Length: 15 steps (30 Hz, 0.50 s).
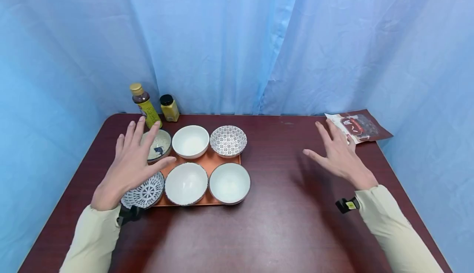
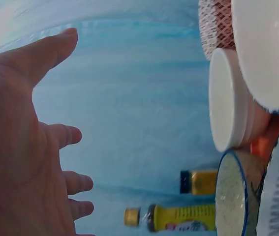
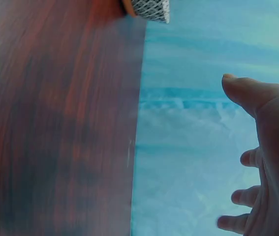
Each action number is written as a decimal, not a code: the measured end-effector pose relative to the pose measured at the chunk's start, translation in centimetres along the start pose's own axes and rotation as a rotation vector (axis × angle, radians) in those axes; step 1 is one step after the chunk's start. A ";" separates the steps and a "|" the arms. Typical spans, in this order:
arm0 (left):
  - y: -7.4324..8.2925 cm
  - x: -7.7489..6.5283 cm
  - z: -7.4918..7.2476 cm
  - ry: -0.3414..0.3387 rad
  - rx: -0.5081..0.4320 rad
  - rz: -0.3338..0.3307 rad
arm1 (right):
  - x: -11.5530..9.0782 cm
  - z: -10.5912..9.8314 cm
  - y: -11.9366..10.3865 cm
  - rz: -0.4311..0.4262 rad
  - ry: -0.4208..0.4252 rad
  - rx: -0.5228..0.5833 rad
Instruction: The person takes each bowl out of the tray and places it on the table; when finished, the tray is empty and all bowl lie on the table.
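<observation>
My left hand (image 1: pixel 131 162) hovers with spread fingers over the left end of an orange tray (image 1: pixel 212 164), holding nothing. Beneath it are a bowl with a blue fish (image 1: pixel 160 143) and a blue-and-white patterned bowl (image 1: pixel 146 192), both partly hidden by the hand. Beside them on the tray stand a plain white bowl (image 1: pixel 190 141), a grey-patterned bowl (image 1: pixel 228 141), a dark-rimmed white bowl (image 1: pixel 186 183) and a pale bowl (image 1: pixel 229 183). Over the table's right side, my right hand (image 1: pixel 340 156) is raised, fingers apart and nothing in it. Nearest to it lies a brown-and-white food packet (image 1: pixel 361 125).
Behind the tray at the back left stand a gold-capped bottle (image 1: pixel 148 108) with a yellow-green label and a black-capped yellow jar (image 1: pixel 170 109). Blue curtains (image 1: pixel 222 50) enclose the back and sides of the dark red wooden table (image 1: pixel 281 223).
</observation>
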<state>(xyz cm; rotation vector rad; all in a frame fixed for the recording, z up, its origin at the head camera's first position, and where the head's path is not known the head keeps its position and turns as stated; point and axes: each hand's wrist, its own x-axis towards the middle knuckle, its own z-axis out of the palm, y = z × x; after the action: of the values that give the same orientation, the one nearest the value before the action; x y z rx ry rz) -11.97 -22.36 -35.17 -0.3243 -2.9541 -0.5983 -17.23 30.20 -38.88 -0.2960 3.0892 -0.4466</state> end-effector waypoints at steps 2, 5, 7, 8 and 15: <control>-0.3 -0.6 -0.3 0.020 -0.012 -0.005 | 0.2 0.0 -0.4 -0.012 -0.002 0.023; -1.1 -1.6 -0.4 0.047 -0.034 -0.024 | 0.6 0.3 -1.0 -0.028 -0.006 0.052; -1.6 -2.3 -0.4 0.054 -0.060 -0.038 | 0.8 0.6 -1.5 -0.041 -0.008 0.073; -1.9 -2.7 -0.3 0.056 -0.074 -0.044 | 1.0 0.7 -1.8 -0.045 -0.010 0.083; -4.0 -4.9 0.9 0.076 -0.164 -0.083 | 2.3 2.1 -3.3 -0.069 -0.006 0.171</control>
<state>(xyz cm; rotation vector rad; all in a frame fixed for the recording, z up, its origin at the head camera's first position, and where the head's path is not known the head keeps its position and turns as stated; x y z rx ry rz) -8.15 -26.49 -38.21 -0.1885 -2.8638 -0.8470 -18.83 26.01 -39.95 -0.4005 3.0157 -0.7059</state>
